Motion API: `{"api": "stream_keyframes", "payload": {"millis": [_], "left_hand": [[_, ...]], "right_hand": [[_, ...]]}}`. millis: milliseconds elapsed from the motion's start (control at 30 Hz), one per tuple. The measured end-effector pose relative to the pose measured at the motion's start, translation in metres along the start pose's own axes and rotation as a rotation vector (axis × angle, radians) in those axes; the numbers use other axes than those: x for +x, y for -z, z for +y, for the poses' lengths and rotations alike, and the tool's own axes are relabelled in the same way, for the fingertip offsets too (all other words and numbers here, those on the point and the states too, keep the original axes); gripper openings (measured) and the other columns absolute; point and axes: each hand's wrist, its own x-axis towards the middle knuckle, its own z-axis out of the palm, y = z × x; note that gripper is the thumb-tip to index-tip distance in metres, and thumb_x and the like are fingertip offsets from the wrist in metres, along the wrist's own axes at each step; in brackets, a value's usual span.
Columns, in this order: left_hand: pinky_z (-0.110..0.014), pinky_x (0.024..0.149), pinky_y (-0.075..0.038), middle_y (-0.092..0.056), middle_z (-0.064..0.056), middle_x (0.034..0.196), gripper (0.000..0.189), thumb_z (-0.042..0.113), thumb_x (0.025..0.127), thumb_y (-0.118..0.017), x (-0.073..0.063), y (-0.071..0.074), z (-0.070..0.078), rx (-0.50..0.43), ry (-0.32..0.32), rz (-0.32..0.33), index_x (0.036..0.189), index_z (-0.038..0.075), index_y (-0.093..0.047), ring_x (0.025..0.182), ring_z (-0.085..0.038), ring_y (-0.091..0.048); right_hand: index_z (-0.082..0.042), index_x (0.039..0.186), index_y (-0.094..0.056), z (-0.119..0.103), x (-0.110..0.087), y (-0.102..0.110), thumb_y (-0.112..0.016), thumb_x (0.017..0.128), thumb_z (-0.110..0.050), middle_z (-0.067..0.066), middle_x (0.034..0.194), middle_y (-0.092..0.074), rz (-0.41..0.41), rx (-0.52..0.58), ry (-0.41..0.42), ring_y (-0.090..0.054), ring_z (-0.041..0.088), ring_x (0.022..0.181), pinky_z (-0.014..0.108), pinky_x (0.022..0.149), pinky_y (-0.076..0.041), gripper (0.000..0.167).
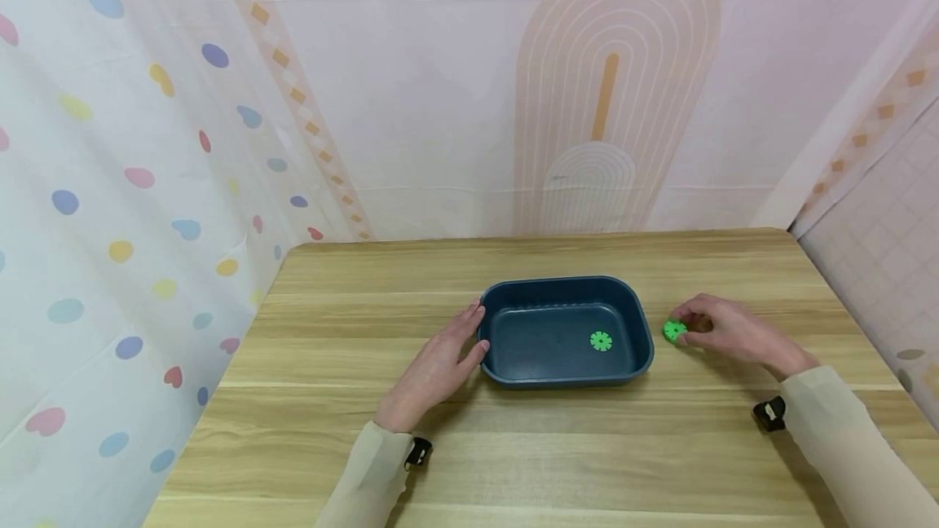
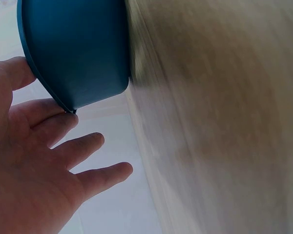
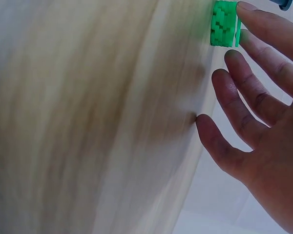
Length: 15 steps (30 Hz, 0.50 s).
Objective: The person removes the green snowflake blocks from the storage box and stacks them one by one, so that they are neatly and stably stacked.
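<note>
A dark blue rectangular tray (image 1: 557, 379) stands mid-table, with one green notched disc (image 1: 601, 341) lying flat inside. At the tray's left end my left hand (image 1: 438, 363) touches the rim, its fingers extended and apart. Right of the tray, my right hand (image 1: 737, 339) pinches the top green notched disc (image 3: 238, 36) between thumb and fingertip. That disc is slightly lifted from a short stack of similar discs (image 3: 223, 24) standing on the table. The other right fingers are spread, with the little finger close to the tabletop.
The wooden table (image 1: 352, 324) runs back to a patterned curtain (image 1: 440, 104). A dotted curtain (image 1: 147, 226) hangs along the left side. Each wrist wears a black strap with a small device, such as the right strap (image 1: 770, 413).
</note>
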Motion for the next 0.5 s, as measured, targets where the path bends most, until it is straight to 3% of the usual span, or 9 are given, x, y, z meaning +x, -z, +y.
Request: {"api": "stream_keyframes", "payload": {"millis": [500], "left_hand": [[-0.049,0.123,-0.028,-0.027,-0.007,0.169,0.061,0.033,0.11,-0.052,0.0002,0.0002,-0.0001,-0.012,-0.001,-0.001,0.16,0.004,-0.035,0.154,-0.031,-0.029]], "right_hand": [[-0.002,0.116,-0.072,0.0015,0.0011,-0.0017,-0.079,0.093,-0.012,0.007,0.111,-0.068,0.003,0.011,0.006,-0.061,0.018,0.095,0.031,0.08,-0.055,0.026]]}}
